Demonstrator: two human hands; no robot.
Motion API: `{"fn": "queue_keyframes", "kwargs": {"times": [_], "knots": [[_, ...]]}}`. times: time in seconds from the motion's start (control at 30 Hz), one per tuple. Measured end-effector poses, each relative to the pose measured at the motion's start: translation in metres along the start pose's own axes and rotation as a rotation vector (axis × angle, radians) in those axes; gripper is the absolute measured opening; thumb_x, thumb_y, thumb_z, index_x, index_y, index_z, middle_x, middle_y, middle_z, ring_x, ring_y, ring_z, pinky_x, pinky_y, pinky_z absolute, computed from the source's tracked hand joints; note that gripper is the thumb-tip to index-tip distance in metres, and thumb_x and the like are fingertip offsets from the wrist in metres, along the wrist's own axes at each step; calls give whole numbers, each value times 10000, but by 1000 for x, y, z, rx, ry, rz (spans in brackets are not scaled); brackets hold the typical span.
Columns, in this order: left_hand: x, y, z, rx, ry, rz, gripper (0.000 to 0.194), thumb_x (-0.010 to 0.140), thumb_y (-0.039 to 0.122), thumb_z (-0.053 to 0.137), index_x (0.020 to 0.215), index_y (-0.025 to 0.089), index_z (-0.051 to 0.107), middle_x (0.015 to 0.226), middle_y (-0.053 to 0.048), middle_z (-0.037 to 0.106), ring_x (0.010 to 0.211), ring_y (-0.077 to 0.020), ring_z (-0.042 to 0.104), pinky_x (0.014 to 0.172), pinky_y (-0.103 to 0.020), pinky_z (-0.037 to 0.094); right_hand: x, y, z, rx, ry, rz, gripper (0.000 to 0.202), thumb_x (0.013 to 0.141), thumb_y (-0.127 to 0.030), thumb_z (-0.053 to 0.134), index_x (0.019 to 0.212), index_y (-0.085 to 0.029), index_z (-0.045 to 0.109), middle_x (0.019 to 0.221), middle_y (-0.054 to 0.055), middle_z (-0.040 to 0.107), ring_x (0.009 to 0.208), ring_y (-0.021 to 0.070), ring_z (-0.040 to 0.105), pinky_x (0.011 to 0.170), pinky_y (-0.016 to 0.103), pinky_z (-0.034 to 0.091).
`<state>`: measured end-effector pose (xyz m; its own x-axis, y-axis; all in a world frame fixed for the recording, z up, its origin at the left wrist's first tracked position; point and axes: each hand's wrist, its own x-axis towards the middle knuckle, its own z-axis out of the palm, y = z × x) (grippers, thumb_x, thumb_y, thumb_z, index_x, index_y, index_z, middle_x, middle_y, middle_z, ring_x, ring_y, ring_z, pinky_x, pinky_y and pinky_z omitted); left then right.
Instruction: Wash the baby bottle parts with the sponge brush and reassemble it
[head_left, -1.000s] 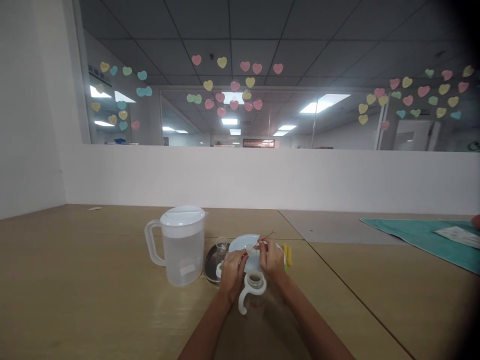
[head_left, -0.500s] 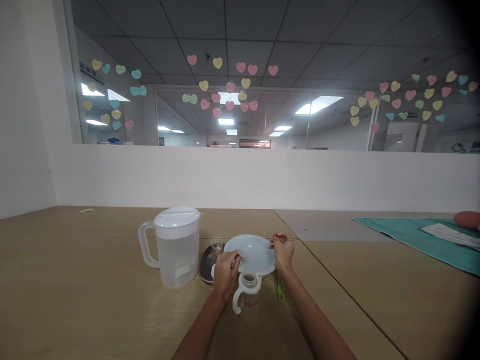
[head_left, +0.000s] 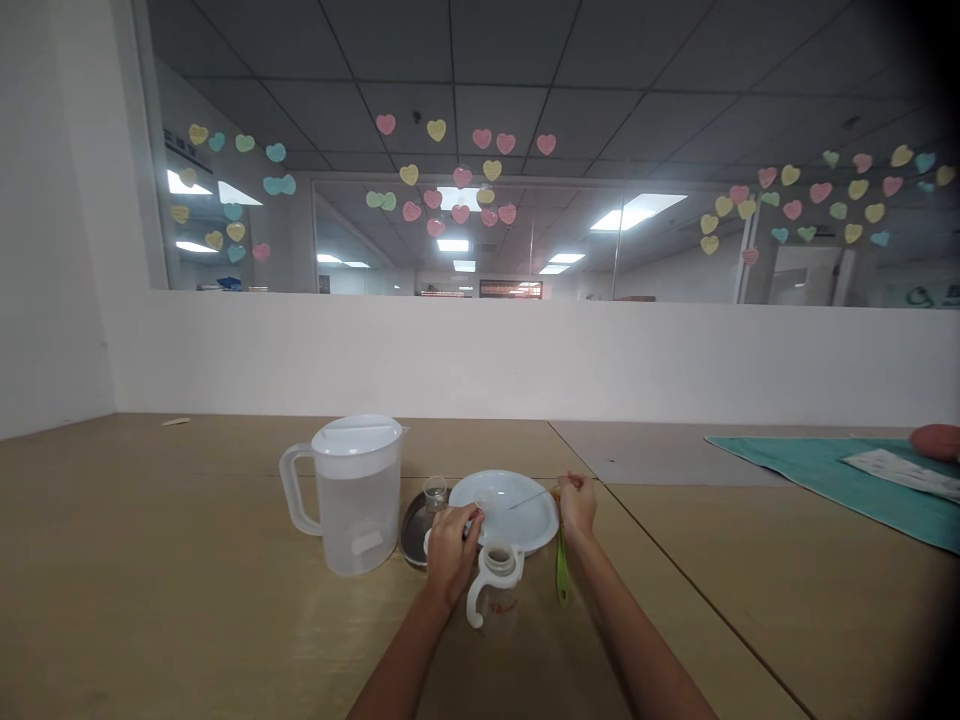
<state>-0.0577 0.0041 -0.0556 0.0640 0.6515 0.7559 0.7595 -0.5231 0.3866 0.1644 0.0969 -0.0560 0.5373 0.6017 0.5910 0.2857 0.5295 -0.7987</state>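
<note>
My left hand (head_left: 452,548) is closed at the left edge of a pale plate (head_left: 536,530), its fingertips pinching a small clear round thing (head_left: 486,504) too faint to name for sure. From my right hand (head_left: 577,503), closed at the plate's right side, a thin straight stick (head_left: 529,499) points leftward over the plate. Nearer to me stands an uncapped clear jar (head_left: 501,603) with a white handle (head_left: 474,605) around its neck. Beside the plate, below my right hand, lies a green handle (head_left: 562,575); its far end is hidden.
To the left stands a lidded pitcher (head_left: 358,510) of clear liquid. Between it and the plate, a dark round tray (head_left: 411,535) carries a small clear cup (head_left: 435,490) and something white, partly covered by my left hand. A teal cloth (head_left: 795,458) lies far right.
My right hand has shifted slightly right, and the thin stick now shows clearly over the plate. My left hand has stayed about where it was.
</note>
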Motion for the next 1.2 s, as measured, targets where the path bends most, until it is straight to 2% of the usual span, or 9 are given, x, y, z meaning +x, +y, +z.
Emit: {"fn": "queue_keyframes", "kwargs": {"times": [0.13,0.2,0.27,0.4,0.5,0.7,0.93,1.07,1.2], "knots": [[0,1,0,-5,-30,-4,268,920,333,441,999,203,662,926,-43,708,885,-205,615,828,-358,435,-4,-12,-4,-83,204,56,378,650,-315,546,991,-161,493,926,108,603,806,229,580,672,338,457],[0,2,0,-13,-37,-2,278,928,329,428,1004,200,662,950,-48,707,903,-207,612,836,-362,431,-11,-25,-3,-91,213,-13,419,672,-307,541,1058,-149,512,1063,137,583,955,251,553,791,371,441],[0,4,-2,-23,-36,9,287,933,321,413,996,199,665,962,-52,704,919,-208,606,839,-361,429,-20,-39,0,-61,43,-185,314,718,-279,501,1000,-163,575,1024,112,619,952,239,563,825,373,434],[1,7,-5,-38,-39,32,299,935,315,402,951,202,678,937,-56,695,908,-207,592,820,-349,431,-39,-64,13,-25,-599,-425,141,725,-192,505,714,-197,646,743,30,673,760,186,606,763,320,456],[1,7,-5,-40,-33,29,302,930,323,408,916,199,684,911,-57,687,888,-208,584,807,-344,432,-47,-75,18,7,-768,-487,129,723,-166,545,709,-190,671,732,29,682,730,172,607,742,305,464],[2,4,-2,-1,-62,24,266,905,328,465,867,212,701,856,-50,685,875,-217,587,785,-352,421,-50,-83,16,139,-881,-438,116,760,-234,610,798,-201,715,900,58,683,854,176,619,806,317,478],[6,-11,-12,6,151,-83,278,901,336,445,976,219,685,989,-60,693,955,-224,592,862,-373,429,-42,-86,14,163,-843,-268,124,749,-240,568,761,-188,681,748,15,680,743,168,617,741,299,475],[6,-30,-13,40,250,-257,299,858,199,388,950,189,672,977,-62,696,935,-227,592,860,-378,446,-40,-83,9,-111,-914,-318,179,693,-151,505,688,-187,681,609,-18,634,610,137,569,624,232,410],[5,-35,-13,95,149,-324,315,804,111,368,872,178,668,927,-61,702,910,-222,595,846,-356,447,-41,-75,6,-492,-930,-378,201,591,-99,504,549,-200,672,534,7,631,550,143,551,557,229,346]]}}
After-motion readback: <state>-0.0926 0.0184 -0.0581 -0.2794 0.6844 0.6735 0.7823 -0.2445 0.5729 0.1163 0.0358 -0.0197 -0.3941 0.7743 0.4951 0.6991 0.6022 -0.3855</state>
